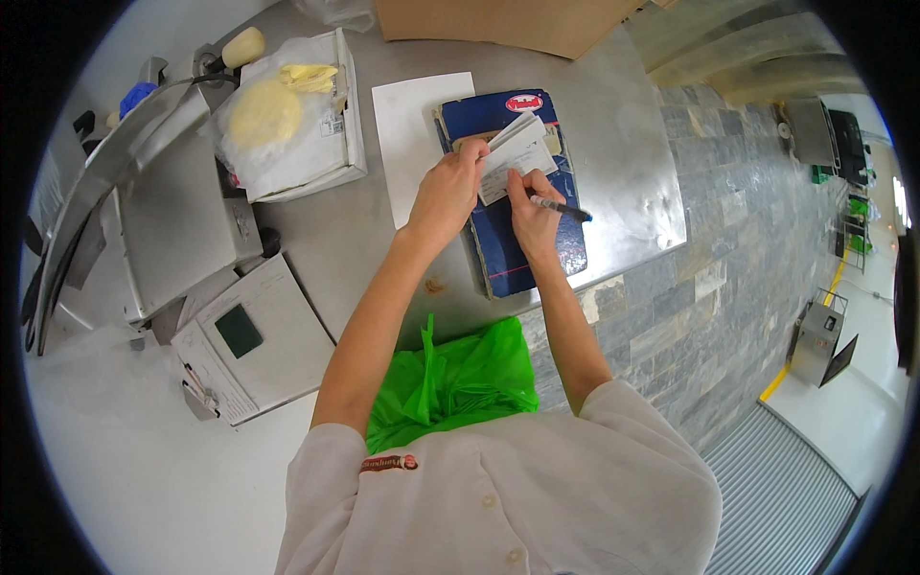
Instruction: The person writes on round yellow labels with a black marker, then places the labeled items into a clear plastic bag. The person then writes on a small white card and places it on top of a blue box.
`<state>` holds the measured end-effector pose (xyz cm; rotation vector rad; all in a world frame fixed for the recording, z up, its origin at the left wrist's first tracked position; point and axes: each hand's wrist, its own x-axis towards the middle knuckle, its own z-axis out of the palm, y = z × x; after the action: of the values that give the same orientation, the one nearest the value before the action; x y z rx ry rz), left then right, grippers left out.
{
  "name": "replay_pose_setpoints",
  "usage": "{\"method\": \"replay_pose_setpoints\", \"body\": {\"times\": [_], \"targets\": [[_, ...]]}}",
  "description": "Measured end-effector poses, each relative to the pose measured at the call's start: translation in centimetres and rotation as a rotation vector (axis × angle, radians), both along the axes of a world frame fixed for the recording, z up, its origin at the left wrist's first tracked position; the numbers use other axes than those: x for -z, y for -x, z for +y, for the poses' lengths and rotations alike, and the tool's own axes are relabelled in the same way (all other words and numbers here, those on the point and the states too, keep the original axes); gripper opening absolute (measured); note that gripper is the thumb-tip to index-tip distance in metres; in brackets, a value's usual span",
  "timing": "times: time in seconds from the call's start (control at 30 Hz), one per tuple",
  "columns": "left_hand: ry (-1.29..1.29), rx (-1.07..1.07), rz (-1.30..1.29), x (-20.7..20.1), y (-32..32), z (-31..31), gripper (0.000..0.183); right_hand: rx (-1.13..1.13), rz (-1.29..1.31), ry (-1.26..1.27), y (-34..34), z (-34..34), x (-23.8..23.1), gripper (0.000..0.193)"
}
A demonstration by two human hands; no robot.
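Note:
A small stack of white paper slips [517, 153] rests over a worn dark blue hardcover book [503, 251]. My left hand [453, 192] grips the stack at its left edge, with the fingers closed on it. In my right hand [537, 216] is a pen [563, 207] with a blue end, pointing out to the right. That hand lies against the lower part of the slips; the pen's writing tip is hidden by the fingers. Under the book's left side lies a plain white sheet [410, 125].
The metal table [628, 153] ends to the right above a grey tiled floor [719, 230]. A white box with yellow items [331, 158] and a metal machine [177, 240] stand left. Below are a clipboard [278, 321] and green plastic bags [470, 374]. Cardboard [508, 24] stands at the back.

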<state>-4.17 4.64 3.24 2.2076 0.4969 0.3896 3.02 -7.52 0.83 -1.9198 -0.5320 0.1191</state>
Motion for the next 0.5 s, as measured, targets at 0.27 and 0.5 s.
{"method": "replay_pose_setpoints", "body": {"times": [0.27,0.5], "targets": [[-0.240,0.105,0.040,-0.2,0.2,-0.8,0.012,0.165,0.174,-0.191,-2.6,-1.3,-0.3,0.029],[-0.320,0.068,0.142,-0.9,-0.1,-2.7,0.033,0.063,0.200,-0.167,-5.0,-1.3,-0.2,0.031]]}}
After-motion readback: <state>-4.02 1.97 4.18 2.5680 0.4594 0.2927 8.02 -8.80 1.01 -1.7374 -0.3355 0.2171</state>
